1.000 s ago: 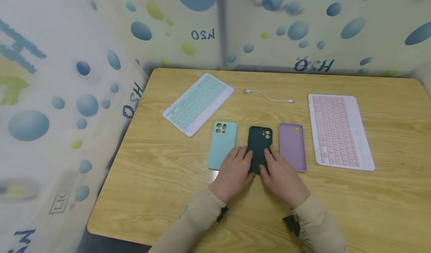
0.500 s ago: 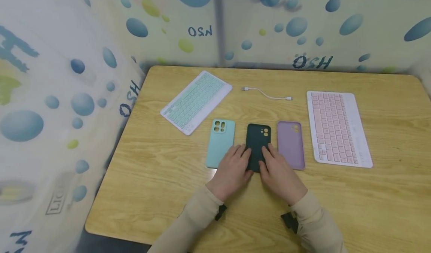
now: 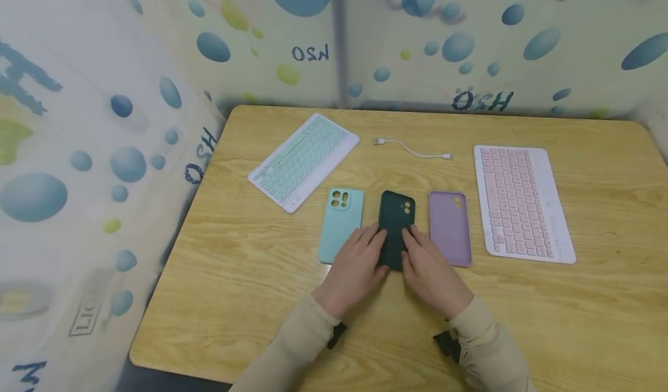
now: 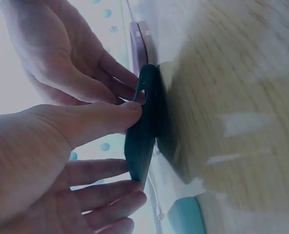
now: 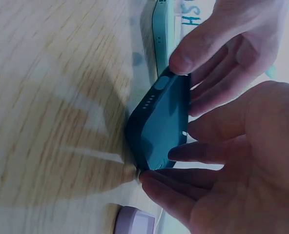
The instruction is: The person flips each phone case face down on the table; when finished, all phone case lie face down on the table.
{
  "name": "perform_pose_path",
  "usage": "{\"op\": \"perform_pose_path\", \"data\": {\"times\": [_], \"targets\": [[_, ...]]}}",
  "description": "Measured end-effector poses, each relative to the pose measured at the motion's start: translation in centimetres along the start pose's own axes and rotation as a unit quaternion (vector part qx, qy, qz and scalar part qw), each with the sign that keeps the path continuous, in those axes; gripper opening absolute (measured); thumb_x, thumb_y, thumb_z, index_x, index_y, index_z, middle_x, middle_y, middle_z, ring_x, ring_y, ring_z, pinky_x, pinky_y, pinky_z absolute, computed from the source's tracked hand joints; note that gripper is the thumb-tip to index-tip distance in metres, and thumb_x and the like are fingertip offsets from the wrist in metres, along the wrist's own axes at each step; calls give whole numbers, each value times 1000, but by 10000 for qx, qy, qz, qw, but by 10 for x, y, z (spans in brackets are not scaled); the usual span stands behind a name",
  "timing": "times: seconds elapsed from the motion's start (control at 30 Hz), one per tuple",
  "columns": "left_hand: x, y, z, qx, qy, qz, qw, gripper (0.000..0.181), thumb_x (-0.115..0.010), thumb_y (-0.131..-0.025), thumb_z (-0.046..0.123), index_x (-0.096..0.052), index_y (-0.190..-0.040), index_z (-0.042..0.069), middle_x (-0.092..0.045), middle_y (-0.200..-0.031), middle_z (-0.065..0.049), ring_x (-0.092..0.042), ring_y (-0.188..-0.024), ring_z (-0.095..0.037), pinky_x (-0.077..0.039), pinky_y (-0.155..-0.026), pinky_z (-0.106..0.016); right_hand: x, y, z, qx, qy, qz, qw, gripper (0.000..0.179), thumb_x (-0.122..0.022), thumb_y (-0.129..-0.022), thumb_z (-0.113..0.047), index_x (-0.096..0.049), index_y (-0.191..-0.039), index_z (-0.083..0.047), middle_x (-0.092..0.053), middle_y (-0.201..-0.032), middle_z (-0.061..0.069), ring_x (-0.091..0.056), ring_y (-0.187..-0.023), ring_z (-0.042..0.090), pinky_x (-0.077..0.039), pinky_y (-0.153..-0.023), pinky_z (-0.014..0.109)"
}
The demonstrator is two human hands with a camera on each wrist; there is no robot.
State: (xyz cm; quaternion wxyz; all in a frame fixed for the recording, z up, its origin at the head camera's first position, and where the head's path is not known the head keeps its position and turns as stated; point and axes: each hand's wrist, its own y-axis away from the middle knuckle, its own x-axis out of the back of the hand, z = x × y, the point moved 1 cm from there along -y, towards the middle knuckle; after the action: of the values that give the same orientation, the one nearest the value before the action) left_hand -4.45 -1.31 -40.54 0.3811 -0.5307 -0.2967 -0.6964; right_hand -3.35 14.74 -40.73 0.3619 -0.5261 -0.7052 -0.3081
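A person's left hand (image 3: 351,271) and right hand (image 3: 435,277) hold a dark green phone case (image 3: 394,213) between them at the middle of a wooden desk (image 3: 605,322), with a teal phone case (image 3: 341,221) just to its left and a purple phone case (image 3: 450,229) just to its right. The likeliest mishap here would be a slip: the case is held mainly by its rim toward the near end, and uneven pressure from the two sides could twist it or let a corner drop. A hard squeeze might also bow the shell, which looks thin and probably flexible. With both neighbors lying so close, a sideways drift of either hand could nudge the teal or the purple one out of line. The hands reach in from the near side of the desk, forearms in beige sleeves (image 3: 307,329) converging on the case, palms turned inward. They are apart from each other, each pinching its own side: the left thumb presses the rim at the near end while the left fingers reach along the left edge; the right fingers bear against the right edge, the right thumb close over the case's face. Seen from the right wrist, the case appears tipped; whether any edge touches the desk is hard to tell.
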Motion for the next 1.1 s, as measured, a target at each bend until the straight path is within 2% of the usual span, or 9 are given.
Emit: {"op": "perform_pose_path", "data": {"times": [0.2, 0.47, 0.67, 0.77, 0.93, 1.1], "targets": [[6, 2, 0, 99, 608, -70, 9981, 65, -75, -88, 25, -48, -143, 0, -43, -152, -18, -49, -136, -26, -38, -115, -36, -4, -2, 1, 88, -67, -112, 9999, 44, -47, -95, 1, -45, -135, 20, -41, -142, 41, -47, -130, 51, -43, -105, 58], [12, 5, 1, -187, 1220, 89, 9923, 65, -75, -88, 15, -46, -144, 0, -39, -154, -18, -47, -137, -27, -45, -109, -34, -8, -3, -1, 155, -63, -98, 9998, 46, -43, -92, 5, -45, -135, 20, -41, -142, 40, -47, -130, 50, -42, -106, 57], [14, 5, 3, -424, 1409, 223, 9889, 65, -74, -88, 12, -45, -144, -1, -38, -154, -18, -51, -134, -27, -48, -105, -33, -9, -3, -2, 264, -98, 71, 9996, 47, -44, -91, 6, -45, -136, 17, -48, -140, 35, -50, -128, 48, -41, -107, 57], [14, 6, 4, -431, 1504, 300, 9872, 67, -74, -88, 10, -42, -146, -1, -38, -154, -18, -51, -134, -27, -48, -105, -32, -9, -3, -2, 352, -74, 153, 9992, 47, -45, -92, 7, -45, -138, 15, -51, -139, 32, -52, -127, 46, -40, -108, 56], [13, 6, 3, -417, 1699, 404, 9838, 74, -74, -88, 10, -35, -148, -4, -39, -153, -20, -48, -136, -27, -45, -107, -33, -10, -3, -2, 555, 13, 306, 9980, 51, -47, -88, 11, -46, -139, 12, -60, -131, 28, -57, -120, 45, -45, -104, 55], [8, 6, 2, -521, 1896, 454, 9794, 78, -74, -88, 12, -30, -150, -6, -44, -149, -23, -48, -136, -29, -44, -110, -34, -10, -2, 1, 537, -1, 252, 9982, 53, -50, -86, 10, -47, -139, 11, -60, -131, 27, -55, -121, 47, -44, -103, 60]]}}
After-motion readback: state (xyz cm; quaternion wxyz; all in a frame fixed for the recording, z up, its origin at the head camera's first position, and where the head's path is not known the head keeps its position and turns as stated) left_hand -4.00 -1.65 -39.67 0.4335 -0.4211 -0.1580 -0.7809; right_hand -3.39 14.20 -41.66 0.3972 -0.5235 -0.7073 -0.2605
